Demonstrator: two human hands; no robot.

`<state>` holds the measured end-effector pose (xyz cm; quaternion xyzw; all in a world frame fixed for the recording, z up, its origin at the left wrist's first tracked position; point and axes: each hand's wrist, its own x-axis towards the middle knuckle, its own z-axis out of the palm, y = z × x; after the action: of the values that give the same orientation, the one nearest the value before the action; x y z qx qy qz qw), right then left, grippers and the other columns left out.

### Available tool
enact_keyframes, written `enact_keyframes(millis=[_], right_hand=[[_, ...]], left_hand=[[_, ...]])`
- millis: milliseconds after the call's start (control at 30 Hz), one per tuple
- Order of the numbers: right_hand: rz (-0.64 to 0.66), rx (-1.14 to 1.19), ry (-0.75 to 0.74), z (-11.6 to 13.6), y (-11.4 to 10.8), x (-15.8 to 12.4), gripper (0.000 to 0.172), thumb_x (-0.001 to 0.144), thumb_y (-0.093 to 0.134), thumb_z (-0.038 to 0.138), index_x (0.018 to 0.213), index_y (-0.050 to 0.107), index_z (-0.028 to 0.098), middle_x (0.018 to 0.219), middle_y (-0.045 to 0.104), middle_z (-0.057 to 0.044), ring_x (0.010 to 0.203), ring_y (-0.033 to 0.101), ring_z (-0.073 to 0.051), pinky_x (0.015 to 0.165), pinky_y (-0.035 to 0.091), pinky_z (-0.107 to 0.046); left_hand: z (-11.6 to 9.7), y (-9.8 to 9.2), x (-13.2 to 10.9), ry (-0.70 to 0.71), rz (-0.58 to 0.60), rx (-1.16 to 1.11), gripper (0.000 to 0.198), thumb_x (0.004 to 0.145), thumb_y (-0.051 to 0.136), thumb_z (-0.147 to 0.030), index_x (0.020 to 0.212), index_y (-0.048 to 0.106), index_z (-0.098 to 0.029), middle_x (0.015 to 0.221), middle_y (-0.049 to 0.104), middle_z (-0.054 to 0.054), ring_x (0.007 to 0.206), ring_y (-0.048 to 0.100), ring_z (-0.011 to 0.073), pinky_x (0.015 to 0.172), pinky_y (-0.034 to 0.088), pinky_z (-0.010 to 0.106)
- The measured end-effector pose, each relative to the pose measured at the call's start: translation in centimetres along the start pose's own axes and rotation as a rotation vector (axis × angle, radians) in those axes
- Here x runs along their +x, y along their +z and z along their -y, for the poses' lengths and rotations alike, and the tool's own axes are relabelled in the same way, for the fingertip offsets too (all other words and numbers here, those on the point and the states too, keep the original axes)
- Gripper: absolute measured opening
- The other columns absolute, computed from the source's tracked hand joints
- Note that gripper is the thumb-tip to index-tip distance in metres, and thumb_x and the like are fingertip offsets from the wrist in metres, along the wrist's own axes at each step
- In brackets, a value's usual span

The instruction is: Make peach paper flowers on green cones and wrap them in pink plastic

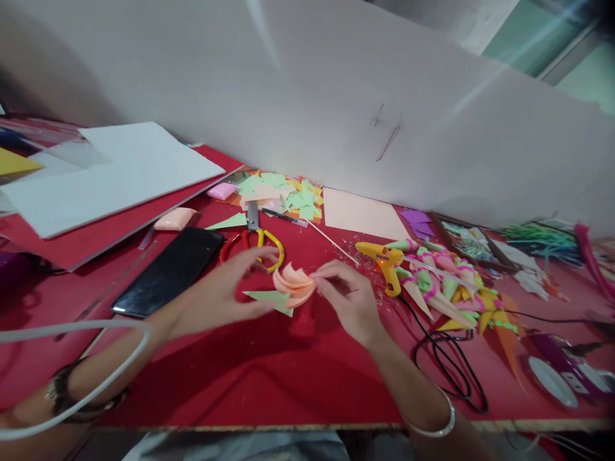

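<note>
A peach-coloured folded paper piece (294,286) with several curved, fanned layers hangs over the red table. My right hand (348,298) pinches its right end between thumb and fingertips. On the other side, my left hand (228,288) is spread, its thumb and fingers apart, close to the piece but not holding it. Beneath lies a pale green paper triangle (269,296), partly hidden by the peach piece. Behind my left fingers are scissors with red and yellow handles (273,246).
A black phone (168,272) lies left, below white boards (115,173). Paper scraps (283,195) and a peach sheet (362,212) sit at the back. To the right are a yellow glue gun (387,262), its black cord (451,365) and colourful paper cones (446,275).
</note>
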<state>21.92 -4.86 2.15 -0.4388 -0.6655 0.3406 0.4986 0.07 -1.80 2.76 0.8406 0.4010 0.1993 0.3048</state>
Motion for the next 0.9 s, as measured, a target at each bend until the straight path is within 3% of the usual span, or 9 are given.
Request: enact_keyframes(millis=[67,133,233,333,467,633,733,800,900], right_hand=[[-0.059,0.004,0.013,-0.3,-0.6,0.2,0.007,0.077,0.055,0.018,0.075,0.062,0.020,0.076,0.059,-0.001,0.069,0.056,-0.011,0.061,0.045,-0.023],[-0.102,0.005,0.014,-0.5,-1.2,0.3,0.007,0.076,0.055,0.018,0.073,0.061,0.020,0.074,0.058,0.000,0.070,0.055,-0.011,0.061,0.045,-0.023],[-0.134,0.003,0.021,-0.7,-1.6,0.5,0.007,0.076,0.055,0.018,0.072,0.060,0.020,0.074,0.057,0.000,0.070,0.054,-0.011,0.062,0.044,-0.023],[-0.137,-0.016,0.021,-1.0,-1.6,0.5,0.007,0.077,0.054,0.018,0.073,0.060,0.020,0.075,0.057,0.000,0.070,0.054,-0.011,0.063,0.044,-0.023],[-0.121,-0.038,0.025,-1.4,-1.5,0.4,0.007,0.077,0.054,0.018,0.074,0.060,0.020,0.075,0.058,0.000,0.071,0.054,-0.011,0.064,0.044,-0.023],[-0.119,-0.069,0.034,-1.7,-1.5,0.4,0.007,0.077,0.054,0.021,0.075,0.061,0.019,0.075,0.058,0.000,0.071,0.055,-0.012,0.064,0.044,-0.024],[-0.097,-0.103,0.021,-1.7,-1.2,0.3,0.008,0.077,0.054,0.021,0.075,0.061,0.019,0.075,0.059,-0.001,0.071,0.056,-0.012,0.065,0.045,-0.025],[-0.077,-0.124,0.010,-1.6,-1.0,0.2,0.008,0.077,0.053,0.021,0.074,0.061,0.019,0.074,0.059,-0.001,0.071,0.056,-0.013,0.065,0.045,-0.025],[-0.026,-0.155,-0.025,-1.4,-0.7,-0.1,0.009,0.078,0.053,0.020,0.075,0.061,0.019,0.075,0.060,-0.002,0.071,0.057,-0.013,0.065,0.045,-0.026]], left_hand=[[2.2,-1.3,-0.7,-0.093,-0.152,0.258,0.055,0.077,0.049,-0.041,0.124,0.030,-0.019,0.128,0.039,0.010,0.118,0.036,0.0280,0.098,0.029,0.040],[4.9,-2.1,-1.2,-0.275,-0.291,0.501,0.065,0.073,0.052,-0.042,0.127,0.028,-0.013,0.131,0.032,0.016,0.121,0.027,0.0378,0.096,0.025,0.049],[8.0,-2.5,-1.6,-0.441,-0.256,0.603,0.078,0.071,0.052,-0.042,0.132,0.016,-0.011,0.130,0.031,0.019,0.116,0.033,0.0421,0.089,0.033,0.051],[8.7,-2.3,-1.3,-0.492,-0.228,0.640,0.075,0.074,0.048,-0.043,0.134,0.012,-0.014,0.129,0.031,0.020,0.110,0.040,0.0411,0.081,0.039,0.048],[8.3,-2.0,-0.6,-0.493,-0.227,0.707,0.069,0.075,0.044,-0.040,0.133,0.017,-0.016,0.130,0.030,0.020,0.102,0.046,0.0412,0.075,0.042,0.047],[7.3,-2.0,-0.4,-0.418,-0.269,0.756,0.065,0.074,0.047,-0.034,0.130,0.023,-0.013,0.134,0.025,0.019,0.107,0.043,0.0400,0.083,0.039,0.046],[4.2,-1.6,-0.3,-0.272,-0.455,0.787,0.063,0.074,0.050,-0.034,0.128,0.026,-0.013,0.132,0.029,0.016,0.119,0.031,0.0362,0.097,0.028,0.047],[1.4,-0.9,-0.2,-0.166,-0.546,0.679,0.059,0.077,0.046,-0.036,0.128,0.025,-0.014,0.129,0.033,0.015,0.121,0.029,0.0312,0.101,0.023,0.045],[-2.0,0.4,0.1,0.050,-0.314,0.360,0.057,0.079,0.045,-0.037,0.129,0.023,-0.020,0.129,0.035,0.009,0.122,0.030,0.0244,0.101,0.027,0.040]])
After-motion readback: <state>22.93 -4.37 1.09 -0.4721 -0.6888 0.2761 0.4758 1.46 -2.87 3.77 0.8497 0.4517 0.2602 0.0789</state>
